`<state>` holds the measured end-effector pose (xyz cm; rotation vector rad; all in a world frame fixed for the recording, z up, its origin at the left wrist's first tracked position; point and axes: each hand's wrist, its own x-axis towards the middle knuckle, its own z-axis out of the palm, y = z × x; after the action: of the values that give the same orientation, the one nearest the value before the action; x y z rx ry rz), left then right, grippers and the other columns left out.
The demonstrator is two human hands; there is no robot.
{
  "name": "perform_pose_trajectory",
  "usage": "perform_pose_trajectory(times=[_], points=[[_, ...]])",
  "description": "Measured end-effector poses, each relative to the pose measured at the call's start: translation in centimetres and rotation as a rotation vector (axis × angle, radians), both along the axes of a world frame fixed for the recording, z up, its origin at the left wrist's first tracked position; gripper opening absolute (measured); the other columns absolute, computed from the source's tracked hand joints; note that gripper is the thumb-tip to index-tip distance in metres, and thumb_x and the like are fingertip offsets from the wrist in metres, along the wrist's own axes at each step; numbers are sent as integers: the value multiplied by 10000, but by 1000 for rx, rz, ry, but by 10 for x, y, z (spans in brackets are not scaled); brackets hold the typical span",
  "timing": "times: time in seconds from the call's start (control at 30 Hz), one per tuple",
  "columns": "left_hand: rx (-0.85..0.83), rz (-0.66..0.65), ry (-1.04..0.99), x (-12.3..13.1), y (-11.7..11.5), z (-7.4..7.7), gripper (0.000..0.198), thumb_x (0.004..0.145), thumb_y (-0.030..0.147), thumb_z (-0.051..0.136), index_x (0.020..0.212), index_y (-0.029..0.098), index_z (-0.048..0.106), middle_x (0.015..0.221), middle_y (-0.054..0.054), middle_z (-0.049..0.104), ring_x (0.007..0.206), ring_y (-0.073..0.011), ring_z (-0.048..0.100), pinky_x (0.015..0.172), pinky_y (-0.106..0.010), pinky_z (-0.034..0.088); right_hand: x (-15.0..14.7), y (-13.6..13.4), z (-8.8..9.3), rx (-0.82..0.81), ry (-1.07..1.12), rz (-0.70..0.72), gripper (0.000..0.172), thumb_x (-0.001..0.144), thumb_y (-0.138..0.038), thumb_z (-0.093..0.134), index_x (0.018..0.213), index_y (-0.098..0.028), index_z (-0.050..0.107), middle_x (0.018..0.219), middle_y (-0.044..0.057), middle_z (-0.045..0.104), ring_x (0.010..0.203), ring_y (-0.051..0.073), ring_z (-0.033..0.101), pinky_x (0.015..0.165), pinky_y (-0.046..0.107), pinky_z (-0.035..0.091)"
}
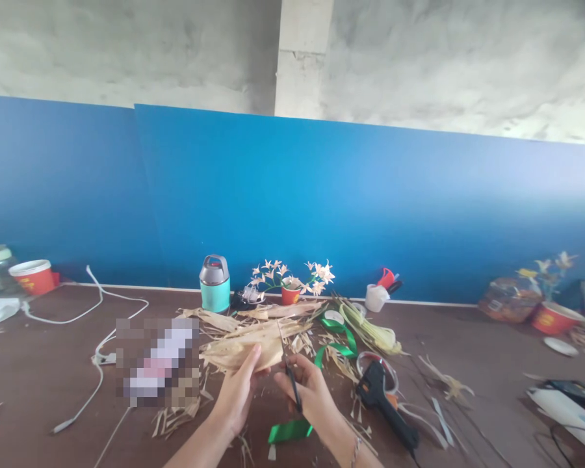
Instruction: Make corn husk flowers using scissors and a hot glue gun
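Pale dried corn husk (246, 344) is pinched in my left hand (241, 393), thumb on top and fingers underneath. My right hand (309, 390) grips a pair of dark-handled scissors (292, 382), whose blades point up at the husk's right edge. Whether the blades are apart I cannot make out. More husk pieces (214, 318) lie behind my hands, and cut strips (175, 416) are scattered to the left. A green ribbon (290, 431) runs beneath my right wrist, with another green stretch (338, 351) beyond it.
A black glue gun (385, 403) rests on the brown table right of my hand, beside a tape roll (392, 370). Along the blue partition (322, 195) stand a teal container (215, 289), a red cup of husk flowers (290, 296) and a white cup (376, 298). White cables (97, 357) trail left.
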<state>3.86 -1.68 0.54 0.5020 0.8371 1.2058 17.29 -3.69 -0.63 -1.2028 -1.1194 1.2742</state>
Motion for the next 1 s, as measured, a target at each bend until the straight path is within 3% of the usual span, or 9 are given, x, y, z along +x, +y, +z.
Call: perform_pose_trajectory(times=[0.23, 0.37, 0.47, 0.6, 0.67, 0.77, 0.87, 1.0], points=[[46, 0, 5, 0, 0, -1, 300, 661, 320, 738, 870, 113, 678, 734, -65, 722, 627, -169, 665, 618, -252, 540, -1, -3, 6, -10, -20, -23, 431, 550, -481, 756, 727, -164, 522, 387, -112, 413, 279, 28, 310, 256, 145, 272], [34, -51, 12, -1, 0, 0, 298, 650, 370, 732, 808, 123, 681, 655, -51, 706, 635, -206, 668, 614, -299, 535, -2, -4, 7, -43, -58, -49, 432, 545, -495, 752, 701, -174, 509, 376, -107, 423, 265, 37, 315, 253, 157, 264], [107, -72, 62, -3, 1, 2, 336, 623, 384, 743, 827, 123, 690, 740, -76, 723, 723, -239, 674, 664, -324, 524, 1, -6, 11, -58, -27, -90, 431, 574, -515, 727, 720, -174, 508, 397, -95, 443, 268, 48, 353, 267, 158, 229], [188, -153, 165, -5, 3, 3, 385, 557, 298, 774, 886, 113, 700, 854, -113, 728, 830, -282, 660, 756, -364, 501, 10, -9, 22, 32, 158, -138, 368, 658, -468, 691, 831, -188, 528, 594, -41, 555, 484, 94, 524, 397, 163, 354], [223, -209, 185, -5, 2, 3, 407, 522, 232, 778, 907, 125, 702, 873, -110, 727, 863, -290, 653, 806, -380, 485, 13, -9, 26, 103, 202, -173, 403, 602, -402, 751, 879, -197, 544, 696, -27, 580, 605, 113, 549, 508, 181, 417], [269, -308, 225, -3, 0, 3, 404, 497, 177, 779, 893, 136, 711, 876, -113, 727, 869, -295, 651, 824, -386, 480, 15, -6, 25, 133, 161, -215, 450, 496, -314, 813, 842, -188, 553, 630, -51, 530, 533, 92, 477, 478, 181, 381], [287, -306, 245, -1, 0, 3, 439, 471, 181, 802, 899, 143, 710, 891, -115, 724, 878, -302, 649, 818, -383, 484, 16, -3, 18, 127, 141, -270, 410, 524, -297, 797, 832, -189, 549, 562, -78, 450, 444, 63, 373, 401, 175, 310], [227, -303, 233, -2, 4, 5, 423, 479, 278, 821, 851, 110, 709, 782, -123, 727, 764, -294, 666, 730, -367, 501, 19, -1, 11, 113, 255, -336, 403, 574, -317, 770, 883, -212, 533, 613, -70, 465, 462, 74, 410, 413, 188, 368]])
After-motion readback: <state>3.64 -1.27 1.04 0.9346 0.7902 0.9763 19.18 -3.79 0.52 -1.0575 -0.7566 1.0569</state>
